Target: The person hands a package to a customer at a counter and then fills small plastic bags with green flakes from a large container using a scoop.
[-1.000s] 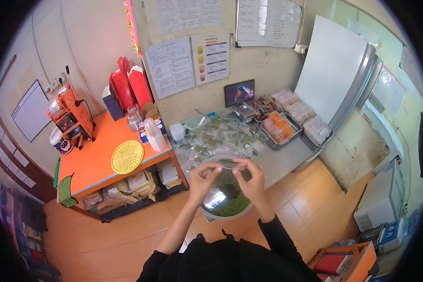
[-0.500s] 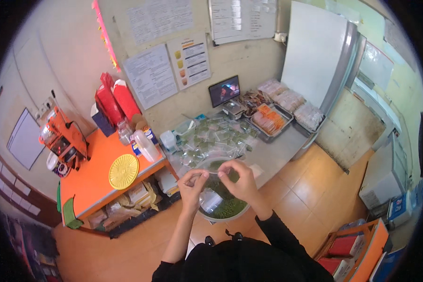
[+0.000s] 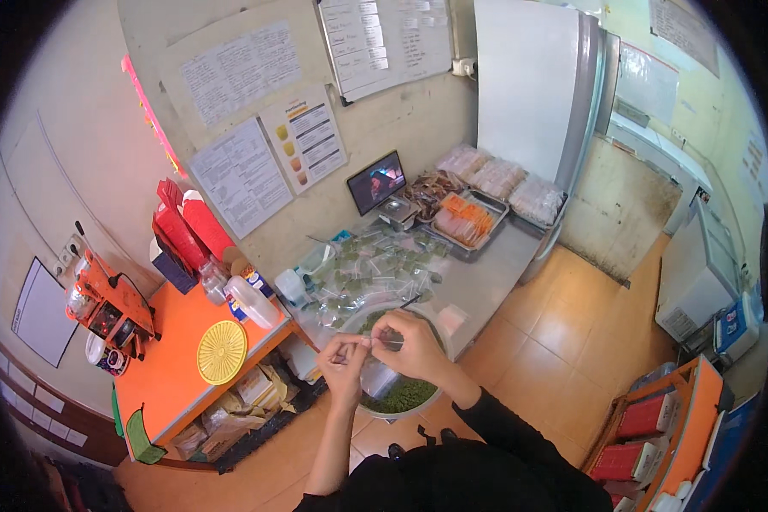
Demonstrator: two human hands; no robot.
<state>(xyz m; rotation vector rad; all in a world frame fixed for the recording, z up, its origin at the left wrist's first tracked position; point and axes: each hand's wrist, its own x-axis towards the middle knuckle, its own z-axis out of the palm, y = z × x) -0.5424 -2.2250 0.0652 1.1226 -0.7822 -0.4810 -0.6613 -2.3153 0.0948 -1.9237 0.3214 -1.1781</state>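
Observation:
Over a large clear tub (image 3: 442, 328) of finely chopped green leaves (image 3: 408, 396), both my hands are close together, pinching the top of a small clear plastic bag (image 3: 378, 376). My left hand (image 3: 343, 362) has its thumb and finger closed at the bag's edge. My right hand (image 3: 410, 346) is closed beside it, fingertips almost meeting the left's. The bag hangs below the fingers, inside the tub's outline; its contents are hard to make out. Behind the tub, many small clear bags of green filling (image 3: 375, 266) lie spread on the metal table (image 3: 486, 286).
On the left, an orange table (image 3: 175, 341) holds a yellow lid (image 3: 222, 352), a pale bottle (image 3: 254, 305) and an orange machine (image 3: 111, 299). A tablet (image 3: 375, 182), a small scale (image 3: 398, 210) and trays of packed food (image 3: 469, 220) stand at the back, near a fridge (image 3: 529, 77).
My hands have drawn together at the bag's top, the right one moving left toward the other. The view has shifted, so the surroundings sit further left.

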